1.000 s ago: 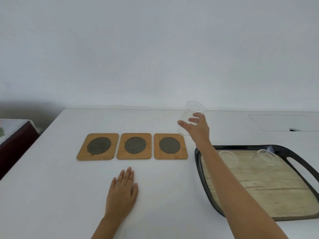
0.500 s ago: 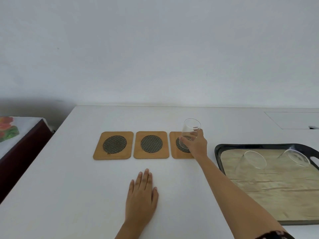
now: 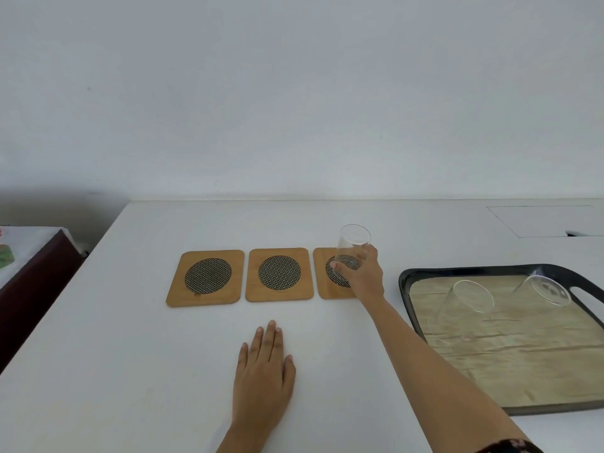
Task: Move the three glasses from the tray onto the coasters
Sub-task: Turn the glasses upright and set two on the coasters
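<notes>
While the left hand (image 3: 263, 376) lies flat and empty on the white counter (image 3: 130, 371) at the lower centre of the frame, fingers spread, the right hand (image 3: 364, 276) keeps its fingers wrapped around the first glass (image 3: 353, 246). A second ago that glass was in the air above the counter; it has since come down over the right coaster (image 3: 322, 289), base at or just above the dark mesh, and contact cannot be told. I judge the first placement nearly done, with only the release left. The middle coaster (image 3: 279, 274) and left coaster (image 3: 206, 277) stand bare. Two glasses (image 3: 467, 300) (image 3: 545, 289) wait on the tray (image 3: 403, 282) at the right of the frame.
</notes>
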